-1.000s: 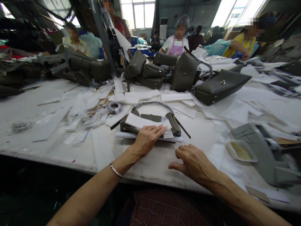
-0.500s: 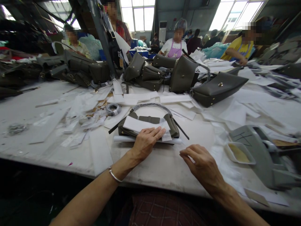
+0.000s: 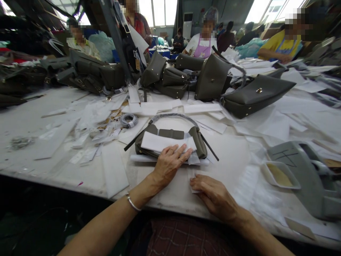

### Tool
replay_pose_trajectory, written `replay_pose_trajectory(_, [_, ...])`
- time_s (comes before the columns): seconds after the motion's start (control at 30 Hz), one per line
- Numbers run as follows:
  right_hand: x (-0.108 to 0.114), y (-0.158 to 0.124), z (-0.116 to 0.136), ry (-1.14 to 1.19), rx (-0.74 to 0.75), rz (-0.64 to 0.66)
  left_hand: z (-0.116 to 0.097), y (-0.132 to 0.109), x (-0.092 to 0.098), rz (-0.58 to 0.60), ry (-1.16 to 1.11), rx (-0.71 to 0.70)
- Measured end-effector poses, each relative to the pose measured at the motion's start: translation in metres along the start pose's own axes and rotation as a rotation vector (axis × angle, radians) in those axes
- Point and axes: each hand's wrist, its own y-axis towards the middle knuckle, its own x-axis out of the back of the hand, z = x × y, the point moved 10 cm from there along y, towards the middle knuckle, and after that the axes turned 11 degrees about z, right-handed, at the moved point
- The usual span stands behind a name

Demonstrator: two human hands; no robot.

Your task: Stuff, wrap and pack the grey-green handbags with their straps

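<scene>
A small olive-green handbag (image 3: 171, 134) lies on the table before me, its wrapped handle (image 3: 174, 116) arching away at the back. A folded white sheet (image 3: 154, 142) covers part of its front. My left hand (image 3: 170, 161) rests on that sheet, fingers stretched out and lying flat. Nearer the table edge, my right hand (image 3: 213, 193) has its fingers pressed together on a small thin white slip (image 3: 195, 191). Part of the slip is hidden under the fingers. Beneath the bag's front edge shows a white roll or sheet (image 3: 138, 159).
Several larger olive bags (image 3: 213, 76) stand at the back of the table. A coil of grey strap (image 3: 129, 120) lies left of the handbag among white scraps. On the right are a grey machine (image 3: 286, 156) and a plastic tub (image 3: 282, 176). Co-workers sit and stand beyond.
My right hand has moved left and slightly down, and its fingers are now on a white slip. The left hand stays on the sheet over the bag. The view has shifted slightly.
</scene>
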Motion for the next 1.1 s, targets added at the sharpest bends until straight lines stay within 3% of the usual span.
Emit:
replay_pose_trajectory(0.2, [0.012, 0.018, 0.016, 0.041, -0.011, 0.058, -0.006, -0.003, -0.006, -0.004, 0.04, -0.01])
replay_pose_trajectory(0.33, [0.04, 0.041, 0.015, -0.019, 0.045, -0.035, -0.008, -0.007, -0.012, -0.019, 0.057, -0.033])
replay_pose_trajectory(0.43, [0.051, 0.052, -0.001, -0.034, -0.017, -0.108, -0.011, -0.01, -0.014, -0.003, 0.004, -0.084])
replay_pose_trajectory(0.53, [0.051, 0.057, -0.017, -0.032, -0.128, -0.127, -0.011, -0.011, -0.009, 0.06, -0.151, -0.149])
replay_pose_trajectory(0.63, [0.053, 0.055, -0.017, -0.014, -0.116, -0.157, -0.006, -0.006, 0.002, 0.099, -0.373, -0.156])
replay_pose_trajectory(0.77, [0.051, 0.048, 0.002, -0.053, -0.016, -0.114, 0.009, 0.005, 0.011, 0.04, -0.612, 0.023])
replay_pose_trajectory(0.9, [0.042, 0.034, 0.017, -0.085, 0.017, -0.037, 0.014, 0.008, 0.01, -0.07, -0.673, 0.165])
replay_pose_trajectory(1.1, [0.027, 0.024, 0.023, -0.023, -0.013, 0.012, 0.007, 0.007, 0.004, -0.082, -0.605, 0.175])
